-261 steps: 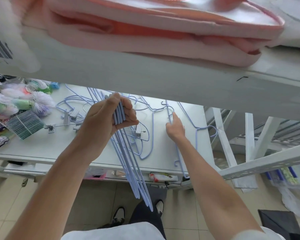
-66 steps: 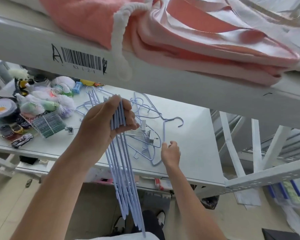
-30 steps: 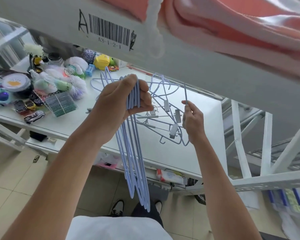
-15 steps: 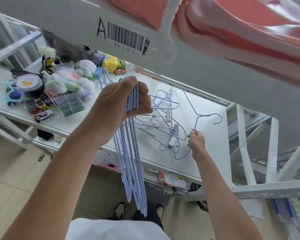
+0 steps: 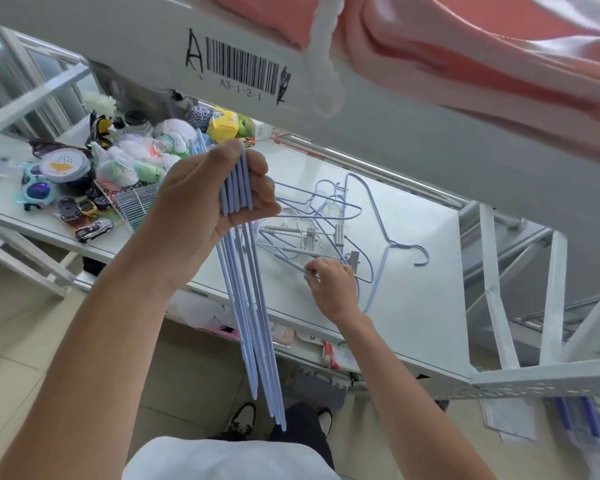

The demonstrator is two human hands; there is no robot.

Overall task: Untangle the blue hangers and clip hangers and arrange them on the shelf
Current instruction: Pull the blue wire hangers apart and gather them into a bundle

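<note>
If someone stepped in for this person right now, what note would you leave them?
Left hand: grips a bundle of blue hangers, raised above the shelf, hanging down.
Right hand: pinches a wire in the tangled pile of clip hangers on the shelf.
One loose blue hanger lies right of the pile.
Done: several blue hangers gathered.
Left: free the clip hangers and remaining blue ones, then arrange everything on the shelf.
</note>
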